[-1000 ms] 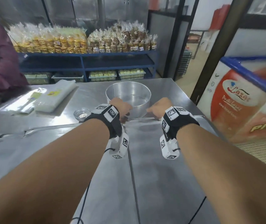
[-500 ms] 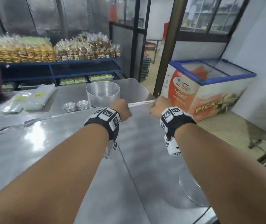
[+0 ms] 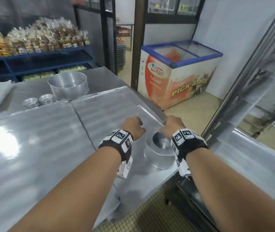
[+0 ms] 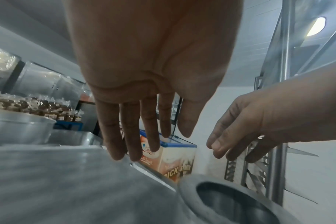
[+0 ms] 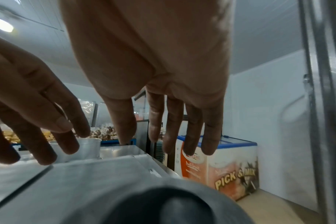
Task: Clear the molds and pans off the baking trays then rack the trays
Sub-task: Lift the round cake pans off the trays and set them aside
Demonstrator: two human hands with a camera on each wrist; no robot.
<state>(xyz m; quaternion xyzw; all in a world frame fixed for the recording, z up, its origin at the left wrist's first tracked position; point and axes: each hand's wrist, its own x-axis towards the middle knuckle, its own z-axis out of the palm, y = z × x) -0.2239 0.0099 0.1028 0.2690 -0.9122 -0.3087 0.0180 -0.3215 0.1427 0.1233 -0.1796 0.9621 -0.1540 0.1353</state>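
Observation:
Two flat metal baking trays lie side by side on the steel table, a left tray (image 3: 33,139) and a right tray (image 3: 103,111). A small round pan (image 3: 158,154) stands on the right tray near its right edge. My left hand (image 3: 133,126) hovers just left of this pan and my right hand (image 3: 171,126) is over its far rim. In the wrist views both the left hand (image 4: 144,136) and the right hand (image 5: 163,128) hang with straight fingers and hold nothing, with the small pan (image 5: 163,204) below them.
A large round pan (image 3: 68,85) and two stacks of small fluted molds (image 3: 38,100) stand on the table behind the trays. A metal tray rack (image 3: 259,81) rises at the right. A chest freezer (image 3: 180,72) stands beyond the table's corner. Shelves of bagged goods (image 3: 41,41) line the back.
Both hands were fists at the tray's far edge beside the large pan. They have let go, opened and pulled back to the small round pan, and my view has swung right.

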